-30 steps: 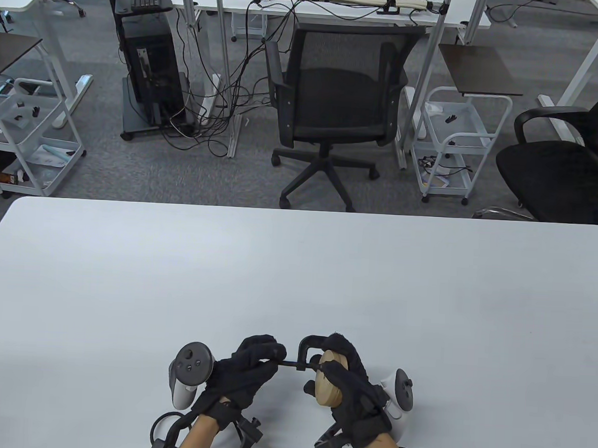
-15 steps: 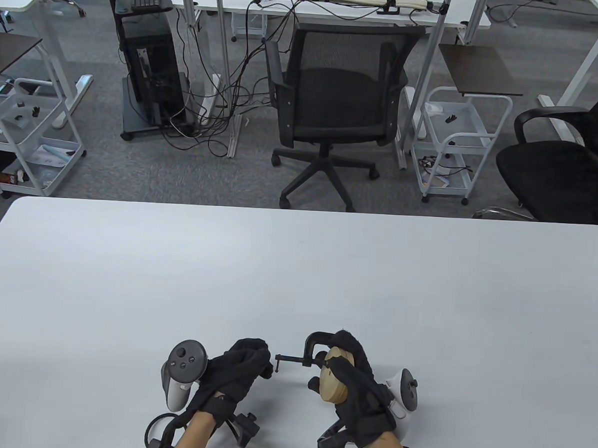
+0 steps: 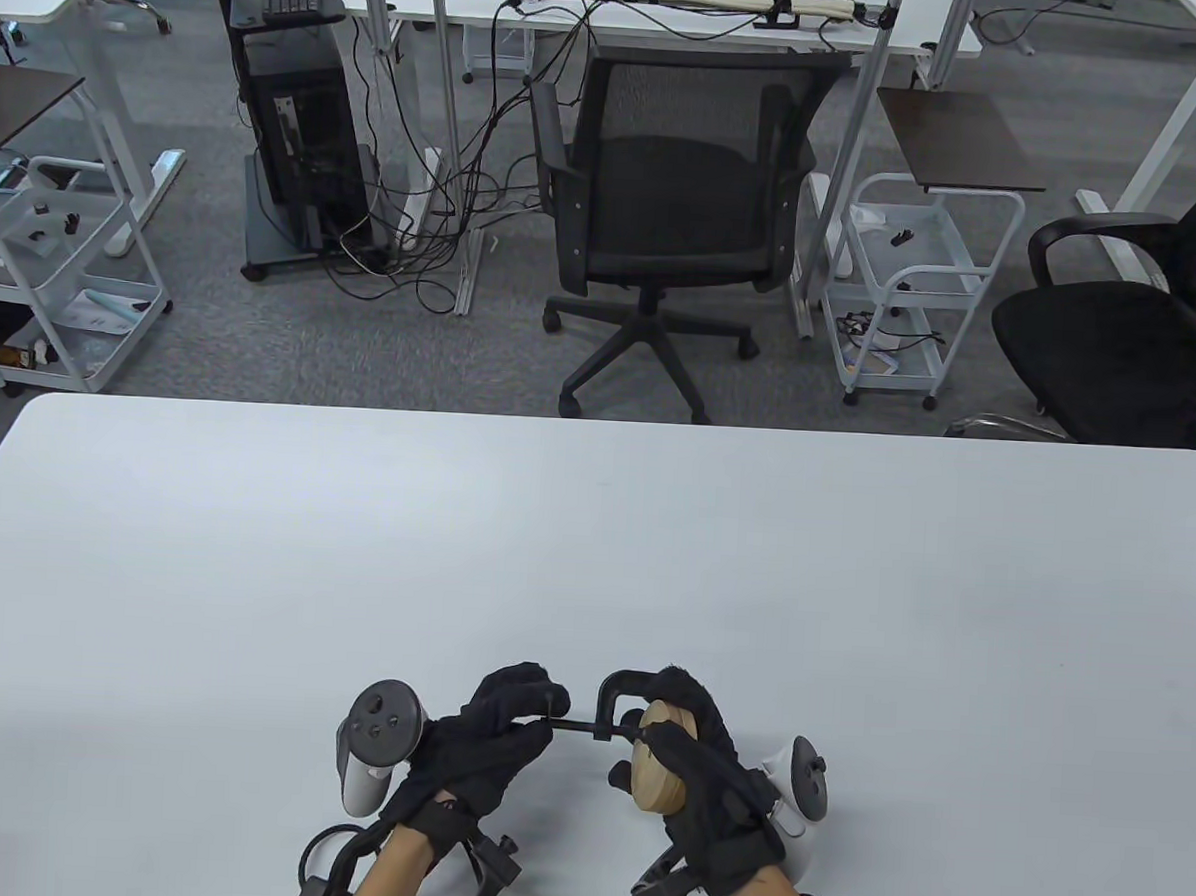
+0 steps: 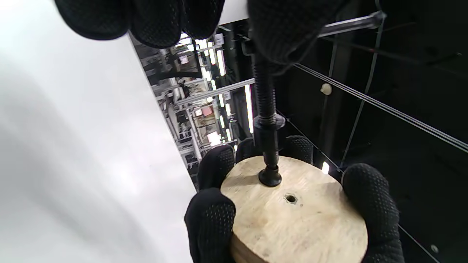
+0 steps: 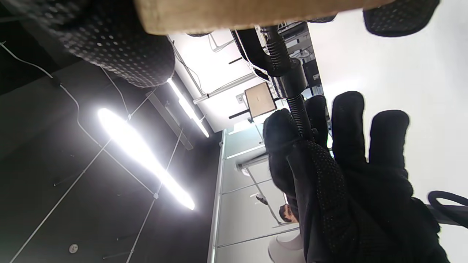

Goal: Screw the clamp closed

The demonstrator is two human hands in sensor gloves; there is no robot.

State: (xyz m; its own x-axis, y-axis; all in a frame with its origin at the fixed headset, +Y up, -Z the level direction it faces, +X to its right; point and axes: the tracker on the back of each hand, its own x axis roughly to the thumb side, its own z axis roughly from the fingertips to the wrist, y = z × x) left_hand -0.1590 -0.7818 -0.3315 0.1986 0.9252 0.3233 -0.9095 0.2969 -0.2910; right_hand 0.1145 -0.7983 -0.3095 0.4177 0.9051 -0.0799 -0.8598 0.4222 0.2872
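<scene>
- We see the black C-clamp [image 3: 617, 697] held above the near edge of the white table [image 3: 592, 568], between the two hands, with its screw lying roughly level and pointing left to right.
- Its frame arches over a round wooden disc [image 3: 664, 764]; in the left wrist view the screw's foot [image 4: 270, 178] sits on the disc's flat face, just beside a small central hole [image 4: 291, 198].
- The threaded screw [image 4: 264, 91] runs out from the frame towards the left hand, with a thin cross handle at its far end.
- Our left hand [image 3: 488, 738] is closed around that handle end, fingers curled over it; the fingertips [image 4: 285, 29] pinch the top of the screw.
- Our right hand [image 3: 711, 774] grips the disc by its rim, fingers wrapped around the edge, with the clamp frame against them.
- A tracker [image 3: 374, 742] sits on the back of the left hand.
</scene>
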